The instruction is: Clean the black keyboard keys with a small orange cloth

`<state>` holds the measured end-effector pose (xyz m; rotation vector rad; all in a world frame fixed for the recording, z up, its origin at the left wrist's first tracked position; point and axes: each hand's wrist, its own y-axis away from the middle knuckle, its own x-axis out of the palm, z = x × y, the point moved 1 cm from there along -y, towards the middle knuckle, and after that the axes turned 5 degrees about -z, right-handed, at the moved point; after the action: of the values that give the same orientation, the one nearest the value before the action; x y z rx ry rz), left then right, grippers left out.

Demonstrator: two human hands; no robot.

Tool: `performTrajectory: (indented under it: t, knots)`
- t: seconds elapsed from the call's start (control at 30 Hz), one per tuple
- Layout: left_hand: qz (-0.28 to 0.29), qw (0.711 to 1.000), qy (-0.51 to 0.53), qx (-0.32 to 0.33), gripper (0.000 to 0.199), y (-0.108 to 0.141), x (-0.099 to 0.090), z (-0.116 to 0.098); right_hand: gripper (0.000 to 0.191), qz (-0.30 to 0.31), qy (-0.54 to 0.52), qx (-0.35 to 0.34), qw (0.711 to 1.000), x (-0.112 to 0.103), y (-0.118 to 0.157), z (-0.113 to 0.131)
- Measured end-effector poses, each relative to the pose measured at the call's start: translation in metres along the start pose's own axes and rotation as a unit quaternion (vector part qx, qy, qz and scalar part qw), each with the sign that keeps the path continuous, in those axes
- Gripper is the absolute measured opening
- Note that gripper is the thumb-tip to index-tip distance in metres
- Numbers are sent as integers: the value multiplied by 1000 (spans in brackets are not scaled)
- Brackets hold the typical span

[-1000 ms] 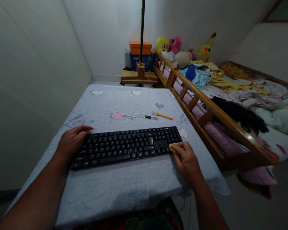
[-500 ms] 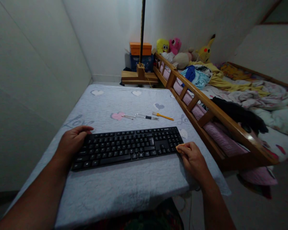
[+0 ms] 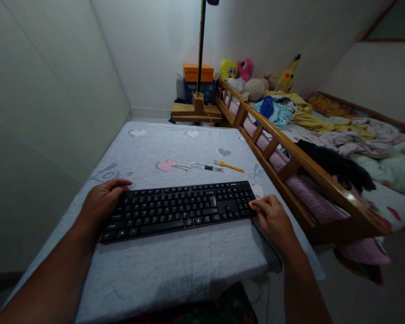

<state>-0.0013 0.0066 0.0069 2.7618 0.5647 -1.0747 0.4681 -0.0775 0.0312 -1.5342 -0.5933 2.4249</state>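
A black keyboard (image 3: 178, 209) lies at a slight slant on the cloth-covered table. My left hand (image 3: 103, 200) is closed around its left end, thumb and fingers at the upper corner. At the opposite end, my right hand (image 3: 272, 216) pinches a small orange-tan piece (image 3: 251, 205), pressed to the keyboard's right edge beside the number keys. Most of that piece is hidden by my fingers, so its kind does not show. Beyond the keyboard lie cotton swabs (image 3: 181, 166), a thin metal tool with a black grip (image 3: 208, 168) and a yellow-handled brush (image 3: 231, 166).
The table (image 3: 162, 274) wears a pale quilted cover with hearts. A wooden bed rail (image 3: 276, 132) runs along its right side, with bedding and plush toys behind. At the far end stand a wooden stand (image 3: 197, 108) and an orange box (image 3: 198, 73). A cable (image 3: 273, 247) hangs near my right wrist.
My right hand has shifted slightly up and right along the keyboard's edge, and less of the orange-tan piece shows. More cable is visible beside that wrist. My left hand stays put.
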Motion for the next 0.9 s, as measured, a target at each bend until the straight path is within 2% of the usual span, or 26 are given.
performTrajectory:
  t: [0.1, 0.2, 0.47, 0.63, 0.77, 0.83, 0.9]
  knots:
    - [4, 1000, 1, 8, 39, -1, -1, 0, 29, 23, -27, -40, 999, 13, -7, 16]
    - [10, 1000, 4, 15, 40, -3, -1, 1, 29, 33, -17, -56, 998, 19, -10, 18]
    - [13, 1000, 9, 14, 40, -1, -1, -1, 27, 21, 24, -21, 999, 5, -4, -24]
    - [7, 1000, -1, 10, 39, 2, -3, -6, 24, 34, 26, 32, 999, -4, -2, -42]
    - [-32, 999, -8, 18, 40, 2, -5, -3, 25, 26, -28, 76, 996, -12, -5, -31]
    - [-67, 996, -12, 48, 41, 2, -6, -1, 25, 20, -94, 98, 990, -10, -7, -15]
    - [-96, 991, -14, 91, 39, 4, -7, -2, 31, 22, -172, 149, 974, -4, -6, 1]
